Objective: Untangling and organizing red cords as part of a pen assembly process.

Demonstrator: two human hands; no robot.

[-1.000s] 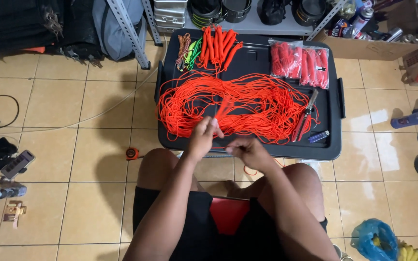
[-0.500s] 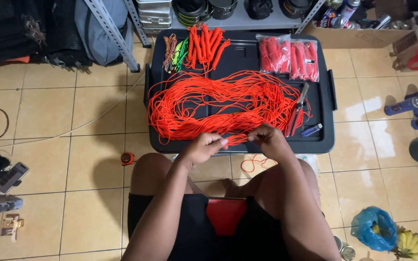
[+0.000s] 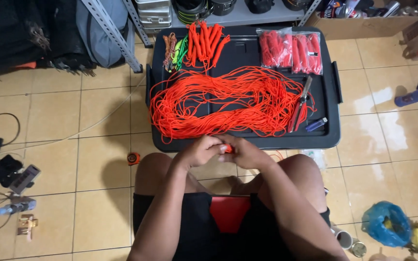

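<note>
- The left hand [image 3: 200, 151] and right hand [image 3: 246, 152] are pressed together over the near edge of the black lid [image 3: 332, 104] — both are closed around a short piece of orange cord [image 3: 228, 148].
- The large loose pile of orange cord [image 3: 228, 104] is spread across the lid, just beyond the hands.
- Pliers [image 3: 300, 104] and a blue lighter [image 3: 316, 124] are seen at the pile's right — finished orange bundles [image 3: 205, 41] lie at the far edge.

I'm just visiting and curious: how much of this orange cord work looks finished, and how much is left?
Done, it seems: a row of wound orange bundles and bagged ones at the far edge of the black lid. In hand: the left hand and right hand meet around a bit of orange cord. Left: a big loose pile of cord, so probably most remains.
</note>
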